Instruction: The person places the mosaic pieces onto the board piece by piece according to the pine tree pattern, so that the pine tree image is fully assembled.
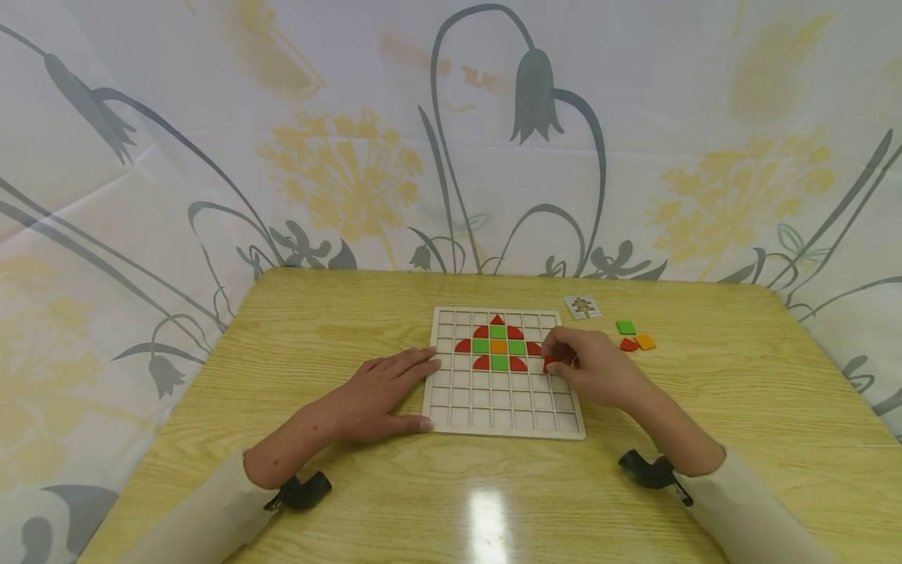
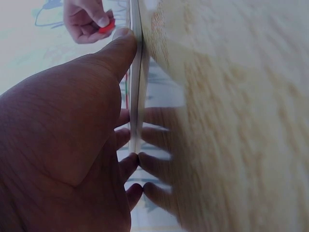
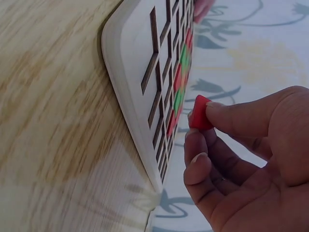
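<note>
Board (image 1: 507, 433) lies flat on the desk (image 1: 338, 313), near the middle of the desk's far edge. On its grid, toward the far side, sits a pattern: one orange square (image 1: 498, 346), four green squares (image 1: 499, 363) against its sides, and red pieces (image 1: 481, 364) round the outside, with a triangle (image 1: 497, 319) at the far tip. The right hand (image 1: 595, 366) pinches a red tile (image 3: 199, 115), thumb and fingers clamped on it, raised over the board's right edge. The left hand (image 1: 373, 399) grips nothing, its fingers straight and apart; the fingertips touch the board's left edge and the thumb lies at its near left corner. Just off the board's far right corner is a card (image 1: 582, 306) printed with a small pattern. Right of that lie a green tile (image 1: 625, 327) and, a little nearer, a loose red tile (image 1: 628, 345) beside an orange tile (image 1: 644, 341); whether those two touch is hard to tell. Pale sleeves (image 1: 211, 509) cover both forearms. Behind the desk's far edge hangs a cloth (image 1: 479, 196) with grey and yellow flowers.
</note>
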Available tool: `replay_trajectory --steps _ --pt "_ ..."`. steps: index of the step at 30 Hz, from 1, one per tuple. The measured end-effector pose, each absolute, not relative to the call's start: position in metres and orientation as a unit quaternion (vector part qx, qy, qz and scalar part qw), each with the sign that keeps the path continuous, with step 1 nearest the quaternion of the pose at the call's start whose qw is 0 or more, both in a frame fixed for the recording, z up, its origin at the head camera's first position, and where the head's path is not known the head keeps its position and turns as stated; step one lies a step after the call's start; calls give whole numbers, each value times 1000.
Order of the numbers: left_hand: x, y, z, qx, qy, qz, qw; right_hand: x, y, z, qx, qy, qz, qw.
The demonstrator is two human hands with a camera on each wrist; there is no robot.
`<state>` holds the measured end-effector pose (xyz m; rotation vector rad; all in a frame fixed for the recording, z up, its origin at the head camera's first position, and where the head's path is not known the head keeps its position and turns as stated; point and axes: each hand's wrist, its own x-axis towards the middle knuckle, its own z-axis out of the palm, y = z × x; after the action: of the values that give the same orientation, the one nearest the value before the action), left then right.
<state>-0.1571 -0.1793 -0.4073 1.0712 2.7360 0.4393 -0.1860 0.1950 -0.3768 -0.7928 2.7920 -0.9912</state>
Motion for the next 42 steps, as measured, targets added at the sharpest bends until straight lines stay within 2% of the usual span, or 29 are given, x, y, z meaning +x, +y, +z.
replay_trajectory --steps 16,42 --pt "-159 -178 -407 361 917 146 85 -192 187 -385 -278 897 -337 73" --pt "-157 -179 -407 353 919 149 97 -193 185 -388 -273 915 -286 76"
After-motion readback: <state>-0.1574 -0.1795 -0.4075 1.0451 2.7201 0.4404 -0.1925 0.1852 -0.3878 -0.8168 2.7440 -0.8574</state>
